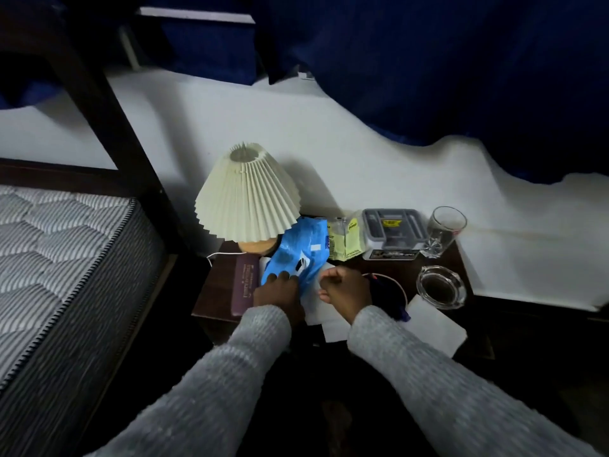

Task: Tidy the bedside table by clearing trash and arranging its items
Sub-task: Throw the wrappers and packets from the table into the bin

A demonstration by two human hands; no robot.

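The left hand (280, 291) grips the near end of the blue bag (296, 255), which lies mid-table (211, 295) on loose papers (438, 324). The right hand (346, 291) is curled just beside it, and I cannot tell whether it pinches bag, paper or nothing. A quick lift could drag the papers, which overhang the front edge, to the floor, or snag the cord (395, 282). Farther back, the bag's far end sits by the lamp (247, 192), so a wide sweep might rock it or tip the glass (445, 230).
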